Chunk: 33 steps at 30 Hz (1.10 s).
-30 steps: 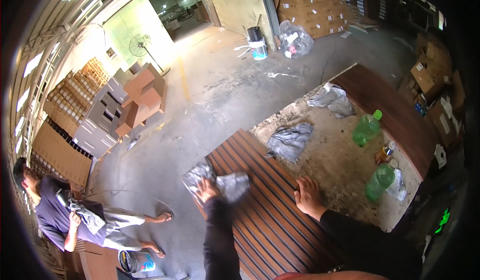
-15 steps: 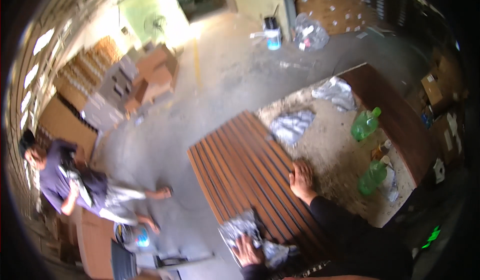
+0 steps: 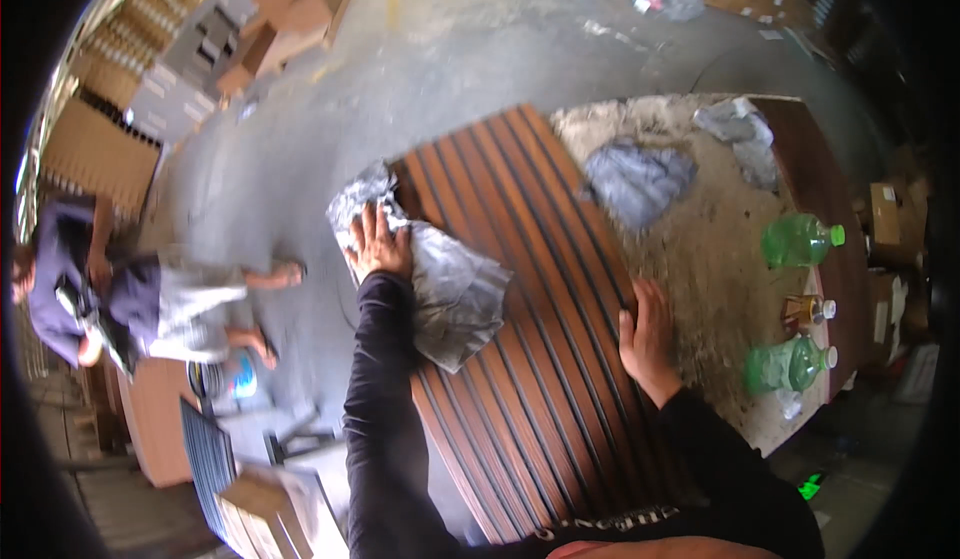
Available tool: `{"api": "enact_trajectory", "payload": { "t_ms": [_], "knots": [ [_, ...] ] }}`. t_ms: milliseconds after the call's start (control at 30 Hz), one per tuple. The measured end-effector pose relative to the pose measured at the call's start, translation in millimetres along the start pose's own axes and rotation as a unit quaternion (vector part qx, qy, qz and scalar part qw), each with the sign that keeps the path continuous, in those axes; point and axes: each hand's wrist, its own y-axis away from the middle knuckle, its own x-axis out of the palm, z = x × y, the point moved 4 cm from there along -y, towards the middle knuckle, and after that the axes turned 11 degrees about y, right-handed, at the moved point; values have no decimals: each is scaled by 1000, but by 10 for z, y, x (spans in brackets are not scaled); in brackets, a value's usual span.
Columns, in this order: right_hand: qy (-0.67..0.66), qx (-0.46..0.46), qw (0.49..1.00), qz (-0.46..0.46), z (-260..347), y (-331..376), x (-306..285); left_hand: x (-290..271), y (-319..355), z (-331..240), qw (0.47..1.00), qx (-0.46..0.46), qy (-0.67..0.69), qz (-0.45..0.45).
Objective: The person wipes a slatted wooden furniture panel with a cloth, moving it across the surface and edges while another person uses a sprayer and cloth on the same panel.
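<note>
A brown slatted panel [image 3: 530,359] with dark grooves lies lengthwise in front of me. My left hand [image 3: 378,243] presses flat on a crumpled grey cloth [image 3: 455,294] at the panel's left edge, its fingers stretched out and spread. Part of the cloth hangs past that edge. At the panel's right edge rests my right hand [image 3: 648,344], fingers extended with nothing in them. Its thumb side touches the panel.
On the worn tabletop [image 3: 690,259] to the right lie a grey rag [image 3: 640,179] and a paler rag [image 3: 742,137]. Green bottles [image 3: 800,241] and a small amber bottle [image 3: 805,309] lie near its far-right side. Another person [image 3: 130,279] is at left, near stacked boxes [image 3: 200,49].
My left hand has slid the cloth forward along the panel's left edge, away from me. My right hand stays by the right edge. The head view has tilted down.
</note>
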Motion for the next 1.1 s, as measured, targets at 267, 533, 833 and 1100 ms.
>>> {"api": "enact_trajectory", "payload": {
  "t_ms": [267, 533, 833, 1100],
  "knots": [
    [0, 25, 1000, 7, 77, 71, -140, 275, -639, 138, 1000, 21, 11, -12],
    [-3, 34, 998, -44, 38, 56, -22, 78, 1290, 58, 994, 88, 44, 52],
    [6, 30, 994, -109, 48, -83, 131, -473, 3926, -178, 991, 31, 97, 90],
    [2, 31, 999, -15, -76, -20, 134, -24, 2292, 47, 994, -34, 85, 58]
  ]
}}
